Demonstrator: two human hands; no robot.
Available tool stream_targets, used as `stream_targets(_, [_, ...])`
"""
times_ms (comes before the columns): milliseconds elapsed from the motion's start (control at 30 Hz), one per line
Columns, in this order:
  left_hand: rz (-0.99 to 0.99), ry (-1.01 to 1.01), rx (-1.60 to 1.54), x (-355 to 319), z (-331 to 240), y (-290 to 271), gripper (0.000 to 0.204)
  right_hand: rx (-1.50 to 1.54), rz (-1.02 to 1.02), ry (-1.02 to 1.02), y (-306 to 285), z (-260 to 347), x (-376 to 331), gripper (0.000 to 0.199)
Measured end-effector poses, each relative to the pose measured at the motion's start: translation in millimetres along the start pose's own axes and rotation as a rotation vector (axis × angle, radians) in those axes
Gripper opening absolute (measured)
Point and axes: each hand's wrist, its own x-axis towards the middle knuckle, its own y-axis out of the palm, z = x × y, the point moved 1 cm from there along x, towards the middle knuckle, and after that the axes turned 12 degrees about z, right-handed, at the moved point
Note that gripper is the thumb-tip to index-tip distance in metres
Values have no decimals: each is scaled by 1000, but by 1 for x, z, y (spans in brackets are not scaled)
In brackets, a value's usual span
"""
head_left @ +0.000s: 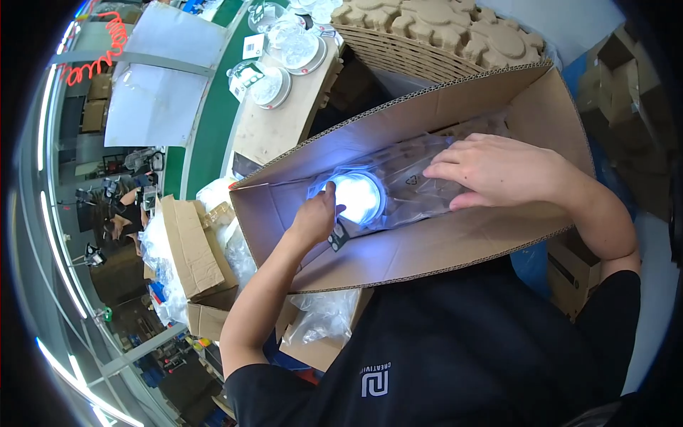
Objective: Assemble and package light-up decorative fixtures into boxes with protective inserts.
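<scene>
A long open cardboard box (pixel 455 245) lies in front of my body. Inside it, at the left end, a round lamp (pixel 361 199) glows bright white-blue. My left hand (pixel 315 219) pinches the lamp's left edge, the fingertips partly washed out by the glare. A small dark tag (pixel 337 236) with pale marks hangs just below the lamp. Clear plastic bags (pixel 413 181) line the middle of the box, and what they wrap is hard to make out. Over their right part hovers or rests my right hand (pixel 498 171), its fingers stretched out and holding nothing.
Behind the box, moulded brown pulp trays (pixel 455 35) are stacked. Several clear round lamps (pixel 270 87) stand on a wooden board (pixel 274 132) at the far left, beside a green conveyor or table strip (pixel 213 114). Opened cartons (pixel 188 245) with plastic film stand left; more cartons (pixel 619 85) are right.
</scene>
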Motion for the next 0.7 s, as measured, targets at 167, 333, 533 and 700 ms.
stream_targets(167, [51,-106,155,-9,-3,-22,52,-71,-36,-19,8,-11,-8,55])
stream_targets(333, [-114,-130,32,-45,-10,-90,42,-110,58,68,8,-22,-15,55])
stream_targets(533, [-482,241,-484,-127,-7,-142,13,-85,187,216,0,-12,-36,60])
stream_targets(700, [-772,187,-560,-89,70,-180,20,-63,-29,218,-7,13,-55,59])
